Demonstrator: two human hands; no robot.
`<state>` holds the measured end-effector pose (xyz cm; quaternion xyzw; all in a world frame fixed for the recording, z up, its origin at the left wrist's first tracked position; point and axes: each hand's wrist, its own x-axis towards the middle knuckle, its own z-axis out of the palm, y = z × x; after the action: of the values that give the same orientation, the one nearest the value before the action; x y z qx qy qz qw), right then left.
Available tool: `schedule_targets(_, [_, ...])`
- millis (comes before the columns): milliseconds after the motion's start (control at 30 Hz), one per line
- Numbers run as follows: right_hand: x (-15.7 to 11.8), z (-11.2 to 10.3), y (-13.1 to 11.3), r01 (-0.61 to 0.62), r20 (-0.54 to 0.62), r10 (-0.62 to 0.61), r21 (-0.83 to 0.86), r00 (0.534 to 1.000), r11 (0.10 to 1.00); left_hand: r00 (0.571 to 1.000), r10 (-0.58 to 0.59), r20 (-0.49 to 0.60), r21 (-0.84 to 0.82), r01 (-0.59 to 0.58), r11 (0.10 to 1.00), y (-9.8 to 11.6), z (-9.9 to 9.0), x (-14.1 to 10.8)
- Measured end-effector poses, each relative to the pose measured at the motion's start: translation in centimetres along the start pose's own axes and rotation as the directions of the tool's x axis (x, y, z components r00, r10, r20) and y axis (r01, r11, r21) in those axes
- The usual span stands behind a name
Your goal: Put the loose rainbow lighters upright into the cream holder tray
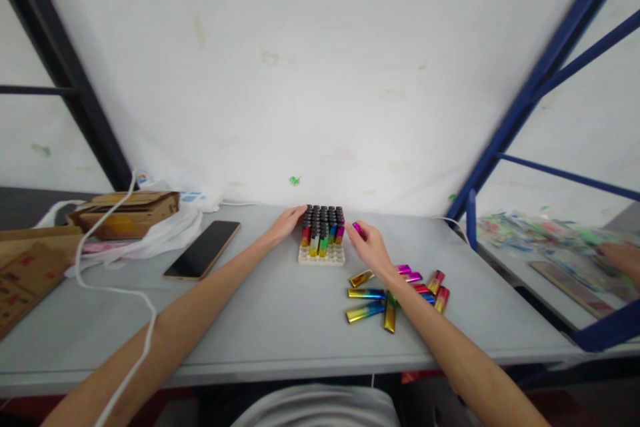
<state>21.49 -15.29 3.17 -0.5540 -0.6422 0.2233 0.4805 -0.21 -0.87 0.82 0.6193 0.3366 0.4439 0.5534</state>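
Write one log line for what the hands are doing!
left hand: steadies tray | right hand: holds pink lighter beside tray | loose lighters: lying on table

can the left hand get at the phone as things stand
Probably yes. The left hand rests on the tray of lighters, holding nothing, and bare table lies between it and the phone.
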Motion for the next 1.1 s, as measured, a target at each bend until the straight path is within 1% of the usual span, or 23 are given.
schedule_targets(33, [-0.1,0.1,0.0,0.017,-0.043,-0.018,-0.029,0.999,0.999,1.0,0.001,-0.005,0.005,-0.001,1.0,0.0,0.0,0.0])
schedule_targets(100, [-0.2,0.3,0.0,0.011,-0.11,-0.014,-0.031,0.994,0.999,1.0,-0.002,-0.006,0.012,0.002,1.0,0.0,0.0,0.0])
schedule_targets(267, [-0.5,0.6,-0.3,0.028,-0.123,-0.036,-0.063,0.992,0.998,1.0,-0.008,0.007,0.022,0.008,1.0,-0.1,-0.1,0.1])
schedule_targets(400, [-0.6,0.5,-0.3,0.039,-0.125,-0.051,-0.097,0.991,0.995,1.0,-0.003,0.007,0.025,0.003,1.0,-0.3,-0.2,0.2])
schedule_targets(467, [-0.4,0.3,-0.2,0.054,-0.102,-0.066,-0.113,0.993,0.992,1.0,0.002,0.011,0.022,-0.002,1.0,-0.4,-0.2,0.2])
schedule_targets(500, [-0.3,0.1,-0.2,0.059,-0.073,-0.067,-0.108,0.995,0.992,1.0,0.006,0.014,0.022,-0.006,1.0,-0.4,-0.2,0.2])
schedule_targets(567, [-0.1,-0.3,0.0,0.061,0.022,-0.06,-0.072,0.998,0.996,1.0,0.016,0.018,0.023,-0.017,1.0,-0.5,-0.2,0.3])
schedule_targets(633, [0.2,-0.7,0.2,0.101,0.093,-0.094,-0.074,0.991,0.992,1.0,0.021,0.02,0.023,-0.021,1.0,-0.6,-0.2,0.3])
schedule_targets(700, [0.4,-1.2,0.3,0.184,0.096,-0.169,-0.183,0.981,0.966,1.0,0.02,0.019,0.022,-0.02,1.0,-0.6,-0.2,0.3])
schedule_targets(767, [0.5,-1.5,0.3,0.236,0.099,-0.215,-0.331,0.972,0.914,1.0,0.019,0.018,0.018,-0.02,1.0,-0.5,-0.2,0.2])
schedule_targets(800, [0.5,-1.6,0.3,0.237,0.112,-0.21,-0.387,0.971,0.891,1.0,0.02,0.019,0.018,-0.021,1.0,-0.5,-0.2,0.2])
schedule_targets(867, [0.5,-1.8,0.4,0.217,0.132,-0.176,-0.441,0.976,0.871,1.0,0.021,0.017,0.02,-0.021,1.0,-0.5,-0.2,0.2])
schedule_targets(1000, [0.5,-1.7,0.5,0.193,0.136,-0.15,-0.408,0.979,0.892,0.999,0.036,0.01,0.043,-0.036,0.998,-0.7,-0.2,0.3])
schedule_targets(1100, [0.6,-1.5,0.7,0.216,0.214,-0.137,-0.41,0.967,0.886,0.998,0.052,0.026,0.055,-0.053,0.997,-1.0,-0.4,0.6])
